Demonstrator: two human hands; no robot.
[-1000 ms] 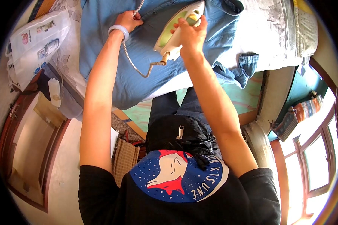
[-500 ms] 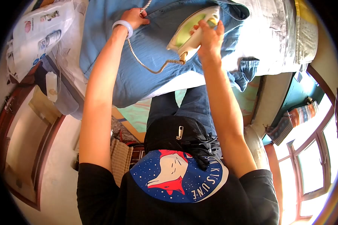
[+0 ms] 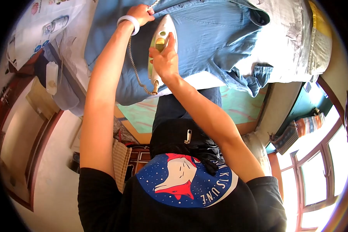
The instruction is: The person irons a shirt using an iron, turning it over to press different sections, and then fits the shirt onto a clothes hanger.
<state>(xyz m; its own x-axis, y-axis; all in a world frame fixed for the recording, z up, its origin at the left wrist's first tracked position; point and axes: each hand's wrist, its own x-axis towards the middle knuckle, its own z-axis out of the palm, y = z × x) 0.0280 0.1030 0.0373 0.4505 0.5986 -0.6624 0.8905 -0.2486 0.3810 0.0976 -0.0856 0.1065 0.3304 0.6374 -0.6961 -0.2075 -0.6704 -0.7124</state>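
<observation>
Blue shirt [image 3: 197, 42] under the iron [image 3: 168, 26]

The iron sits left on the shirt, tip pointing far. The right hand [image 3: 166, 62] is wrapped closely round it; the left hand [image 3: 140, 15], farther off, curls its fingers about the cord [image 3: 133, 63]. Pressing looks the step underway; the next stroke likely needs smooth fabric and a clear cord.

A striped cloth [image 3: 306, 127] is near the window [image 3: 314, 181].

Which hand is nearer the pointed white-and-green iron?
Right. The right hand grips the iron by its handle. The left hand is apart from it, left of its tip, over the blue fabric shirt.
</observation>
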